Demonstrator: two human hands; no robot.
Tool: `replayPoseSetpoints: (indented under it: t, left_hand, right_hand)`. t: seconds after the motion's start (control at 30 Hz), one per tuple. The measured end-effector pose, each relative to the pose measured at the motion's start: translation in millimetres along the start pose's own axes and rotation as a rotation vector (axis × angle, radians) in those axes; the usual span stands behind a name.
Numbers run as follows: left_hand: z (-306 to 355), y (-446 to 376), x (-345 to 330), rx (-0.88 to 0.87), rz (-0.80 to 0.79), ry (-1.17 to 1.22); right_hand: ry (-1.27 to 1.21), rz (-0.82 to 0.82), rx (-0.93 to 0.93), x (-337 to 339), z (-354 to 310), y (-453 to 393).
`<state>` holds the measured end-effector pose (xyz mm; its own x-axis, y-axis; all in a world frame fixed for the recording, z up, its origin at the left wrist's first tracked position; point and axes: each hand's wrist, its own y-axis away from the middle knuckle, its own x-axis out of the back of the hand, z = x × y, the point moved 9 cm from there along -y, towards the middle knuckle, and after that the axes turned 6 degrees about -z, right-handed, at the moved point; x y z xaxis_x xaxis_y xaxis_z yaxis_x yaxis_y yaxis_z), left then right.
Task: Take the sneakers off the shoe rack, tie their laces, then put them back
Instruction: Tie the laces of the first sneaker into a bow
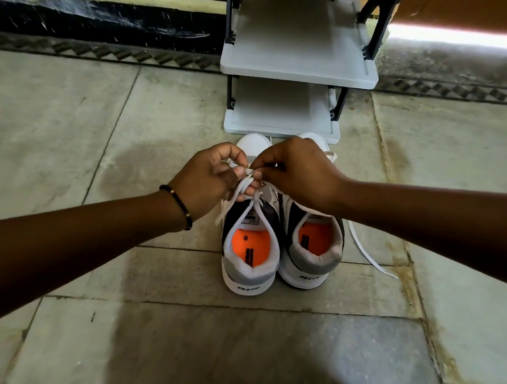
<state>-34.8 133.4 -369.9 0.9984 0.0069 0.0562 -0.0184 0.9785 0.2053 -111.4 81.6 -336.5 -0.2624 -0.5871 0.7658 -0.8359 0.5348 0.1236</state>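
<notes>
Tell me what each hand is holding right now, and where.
Both the left hand and right hand pinch the white lace of the left sneaker, up at its free ends above the tongue.

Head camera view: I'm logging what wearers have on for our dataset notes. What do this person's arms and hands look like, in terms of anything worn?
Both forearms are bare, with no sleeves in view. The left hand has a thin bracelet of small dark beads with a few gold-coloured ones at its wrist. The right hand and its wrist show no gloves, rings, watch or band.

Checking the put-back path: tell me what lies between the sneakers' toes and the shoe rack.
Head view: nothing; only a narrow strip of bare floor tile separates the sneakers from the shoe rack.
</notes>
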Motion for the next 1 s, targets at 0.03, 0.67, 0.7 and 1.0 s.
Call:
replayPoseSetpoints:
  t: [0.03,0.67,0.7,1.0]
  left_hand:
    - [-0.1,-0.3,0.9,-0.001,-0.002,0.014]
    - [-20.3,-6.1,-3.1,0.186,-0.096,-0.02]
    - [-21.5,-6.1,-2.2,0.188,-0.087,0.001]
    - [-15.6,-7.0,1.6,0.11,-0.014,-0.137]
  right_hand:
    - [-0.015,-0.012,-0.004,-0.7,1.1,-1.4]
    - [0.598,-0.065,0.509,-8.5,-38.4,16.7]
    - [0.613,-0.074,0.524,-8.4,-39.1,17.2]
    - [0.63,-0.051,0.492,-8.9,-36.1,13.3]
